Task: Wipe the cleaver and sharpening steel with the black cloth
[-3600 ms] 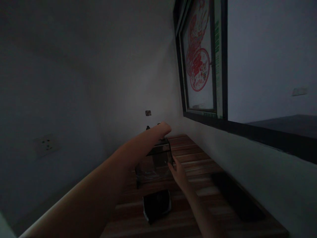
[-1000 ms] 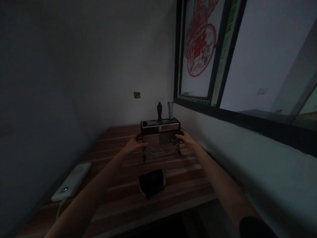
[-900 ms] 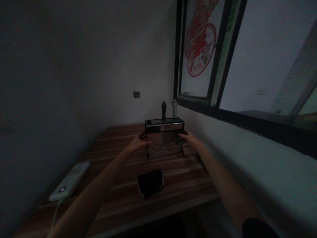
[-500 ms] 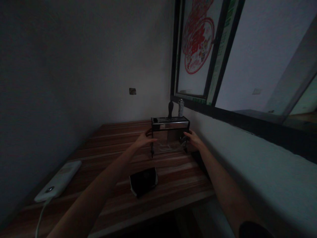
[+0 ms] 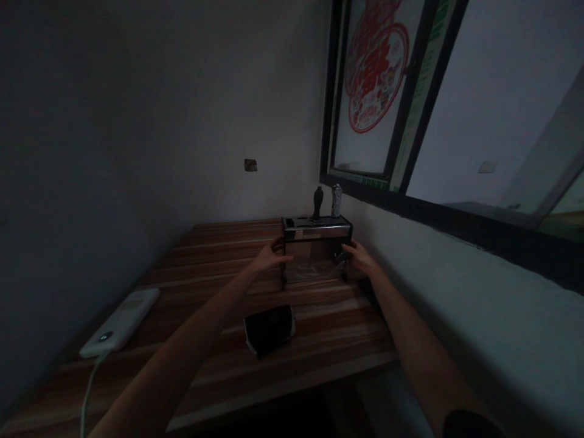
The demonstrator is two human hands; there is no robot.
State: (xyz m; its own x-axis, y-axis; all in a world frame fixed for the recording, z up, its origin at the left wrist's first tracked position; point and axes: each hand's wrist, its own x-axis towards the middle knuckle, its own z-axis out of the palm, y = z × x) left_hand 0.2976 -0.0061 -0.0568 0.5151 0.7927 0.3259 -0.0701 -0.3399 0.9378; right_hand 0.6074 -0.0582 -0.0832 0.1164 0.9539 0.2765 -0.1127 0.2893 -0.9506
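A shiny, dark-edged box-shaped holder (image 5: 316,252) stands upright on the far part of the wooden table, its front reflective. A dark handle (image 5: 318,202) and a silvery, patterned cylinder (image 5: 336,201) rise from its top. My left hand (image 5: 271,255) grips its left end, thumb across the front and fingers partly hidden behind the side. At the right end, my right hand (image 5: 359,255) grips the holder, thumb and fingers about its side edge. The dim light hides exactly where some fingertips touch.
A dark folded pouch (image 5: 270,331) lies on the wood-grain table (image 5: 210,380), nearer than the holder. To the left is a white power bank (image 5: 121,322) with a cable (image 5: 89,389). A dark-framed window (image 5: 392,194) and wall border the right side.
The view has swung slightly left, so everything sits a little further right in the picture. Both hands remain at the ends of the holder, which has not clearly moved on the table.
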